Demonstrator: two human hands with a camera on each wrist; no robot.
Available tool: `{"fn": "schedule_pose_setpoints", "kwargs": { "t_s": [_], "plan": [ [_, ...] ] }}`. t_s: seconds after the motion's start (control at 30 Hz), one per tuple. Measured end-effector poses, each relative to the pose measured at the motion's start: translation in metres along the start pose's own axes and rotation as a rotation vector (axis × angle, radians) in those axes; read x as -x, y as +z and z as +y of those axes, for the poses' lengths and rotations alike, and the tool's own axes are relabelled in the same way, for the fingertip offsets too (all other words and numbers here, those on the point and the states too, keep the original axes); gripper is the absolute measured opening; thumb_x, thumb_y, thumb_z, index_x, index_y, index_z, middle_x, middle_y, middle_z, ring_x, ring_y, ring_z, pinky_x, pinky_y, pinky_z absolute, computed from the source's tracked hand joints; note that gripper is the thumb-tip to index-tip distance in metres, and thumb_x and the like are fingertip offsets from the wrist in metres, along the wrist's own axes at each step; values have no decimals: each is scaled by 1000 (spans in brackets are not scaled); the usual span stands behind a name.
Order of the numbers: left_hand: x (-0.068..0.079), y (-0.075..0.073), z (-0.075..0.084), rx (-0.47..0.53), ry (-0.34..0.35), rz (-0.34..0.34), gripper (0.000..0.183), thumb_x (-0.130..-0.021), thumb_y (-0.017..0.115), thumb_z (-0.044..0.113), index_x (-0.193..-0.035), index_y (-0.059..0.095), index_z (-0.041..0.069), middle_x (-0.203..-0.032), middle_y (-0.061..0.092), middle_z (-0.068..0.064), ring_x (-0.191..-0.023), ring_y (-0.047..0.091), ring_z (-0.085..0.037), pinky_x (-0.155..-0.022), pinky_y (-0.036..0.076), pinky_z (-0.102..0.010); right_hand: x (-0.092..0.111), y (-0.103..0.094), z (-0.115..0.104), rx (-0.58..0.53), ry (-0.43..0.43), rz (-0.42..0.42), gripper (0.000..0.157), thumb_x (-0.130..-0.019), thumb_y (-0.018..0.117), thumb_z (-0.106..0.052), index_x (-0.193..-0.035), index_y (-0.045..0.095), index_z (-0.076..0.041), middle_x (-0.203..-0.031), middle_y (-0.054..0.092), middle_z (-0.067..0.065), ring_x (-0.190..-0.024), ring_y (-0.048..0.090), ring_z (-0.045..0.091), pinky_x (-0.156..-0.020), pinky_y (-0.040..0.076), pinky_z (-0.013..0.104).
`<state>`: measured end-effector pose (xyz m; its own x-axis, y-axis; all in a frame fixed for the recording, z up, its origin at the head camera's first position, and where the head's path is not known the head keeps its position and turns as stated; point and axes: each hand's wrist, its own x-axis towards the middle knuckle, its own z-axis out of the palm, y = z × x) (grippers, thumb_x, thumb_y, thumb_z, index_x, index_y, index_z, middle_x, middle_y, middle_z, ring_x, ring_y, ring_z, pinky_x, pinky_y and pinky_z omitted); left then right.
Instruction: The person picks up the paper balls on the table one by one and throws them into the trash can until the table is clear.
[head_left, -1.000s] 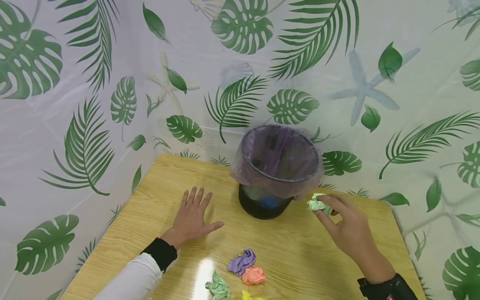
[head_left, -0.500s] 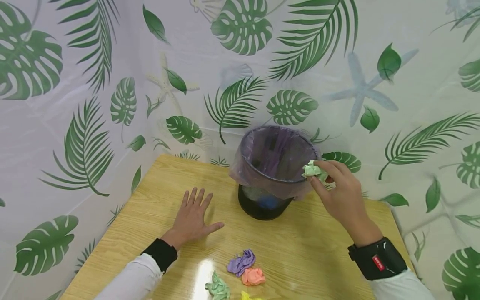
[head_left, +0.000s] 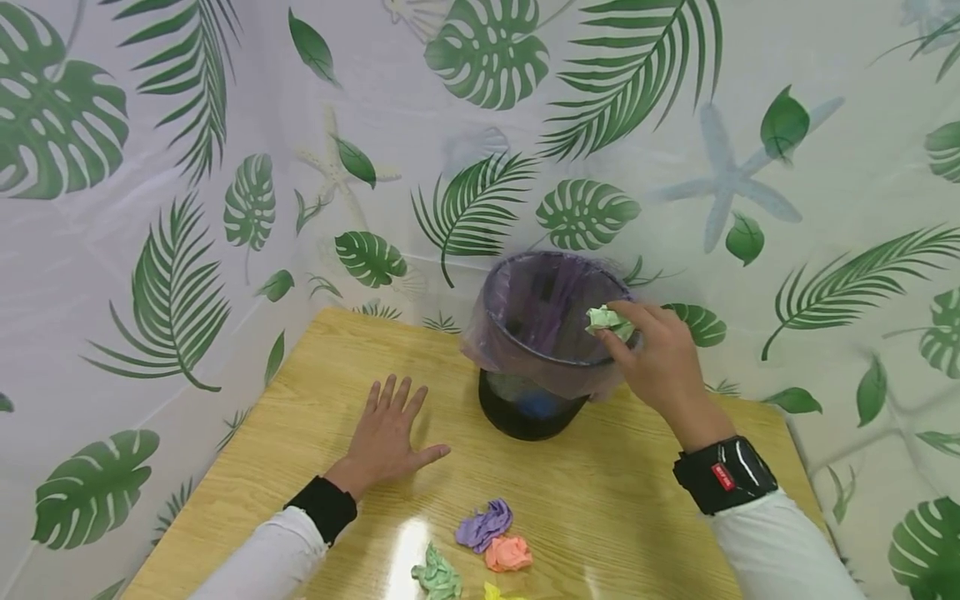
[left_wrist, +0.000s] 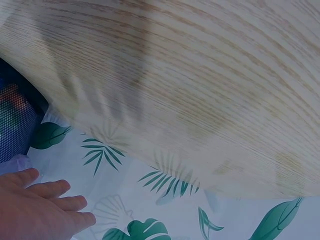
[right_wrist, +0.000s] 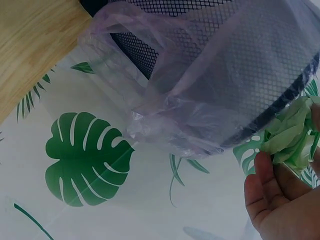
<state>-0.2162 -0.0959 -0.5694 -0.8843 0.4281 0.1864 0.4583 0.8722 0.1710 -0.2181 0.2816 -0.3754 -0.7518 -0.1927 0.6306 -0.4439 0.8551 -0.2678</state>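
Note:
My right hand (head_left: 660, 358) pinches a crumpled light-green paper ball (head_left: 606, 319) between thumb and fingers, over the right rim of a black mesh waste bin (head_left: 525, 417). A thin purple bin liner (head_left: 510, 354) lines it and folds over the rim. In the right wrist view the green paper ball (right_wrist: 292, 132) sits close beside the rim, in the fingers. My left hand (head_left: 386, 433) has its fingers spread, left of the bin, and holds nothing. In the left wrist view its fingers (left_wrist: 55, 187) are straight.
On the wooden table (head_left: 600, 508), near the front, lie a purple paper ball (head_left: 483, 525), an orange one (head_left: 508, 552), a green one (head_left: 437, 573) and a yellow one (head_left: 498, 593), partly cut off. A leaf-patterned sheet (head_left: 337, 125) hangs behind and beside the table.
The right hand has risen and moved left with the green paper ball, from beside the bin to over its right rim. The left hand and the other paper balls have stayed put.

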Motion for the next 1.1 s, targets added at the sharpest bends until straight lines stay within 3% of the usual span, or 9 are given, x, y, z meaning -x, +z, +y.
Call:
{"fn": "schedule_pose_setpoints", "kwargs": {
  "t_s": [0.1,0.2,0.37,0.63,0.8,0.97,1.1],
  "plan": [
    [-1,1,0,4,5,13,106,-86,50,84,-160,36,9,-163,31,-23,-154,16,-45,-125,6,-58,-2,2,2,22,12,-20,39,-89,82,-15,-124,71,-5,-110,70,21,-94,60,45,-84,45,62],
    [-2,2,0,-11,7,21,106,-86,50,84,-160,37,10,-163,33,-23,-153,20,-46,-125,8,-58,-5,4,2,38,40,-71,38,-91,80,-20,-125,71,-6,-109,72,19,-96,60,43,-82,42,62],
    [-3,3,0,-10,3,11,107,-85,50,85,-160,36,10,-163,32,-22,-154,17,-45,-125,6,-58,-10,8,0,69,104,-199,41,-94,77,-28,-130,68,-8,-123,69,21,-114,58,45,-89,38,63],
    [-2,2,2,2,-2,6,107,-85,51,85,-160,36,10,-164,31,-23,-154,17,-45,-125,5,-58,-11,14,-2,121,150,-290,50,-97,72,-37,-138,63,-10,-134,65,22,-118,56,47,-91,36,61],
    [-2,1,3,14,-2,5,107,-85,52,84,-160,36,9,-163,31,-24,-153,18,-46,-125,5,-58,-6,18,1,122,157,-272,54,-98,69,-42,-140,63,-9,-137,62,23,-121,54,47,-94,35,63],
    [-2,2,2,17,-5,-2,107,-85,50,85,-161,35,10,-164,30,-22,-155,15,-44,-125,3,-57,1,18,4,94,146,-194,50,-99,67,-42,-136,65,-8,-136,62,22,-117,55,48,-95,34,65],
    [-3,3,2,19,-7,-4,107,-85,50,85,-161,35,10,-164,30,-22,-155,13,-44,-125,2,-57,7,18,7,54,130,-118,47,-98,68,-39,-133,68,-7,-141,58,25,-124,52,50,-100,33,69]
  ]
}}
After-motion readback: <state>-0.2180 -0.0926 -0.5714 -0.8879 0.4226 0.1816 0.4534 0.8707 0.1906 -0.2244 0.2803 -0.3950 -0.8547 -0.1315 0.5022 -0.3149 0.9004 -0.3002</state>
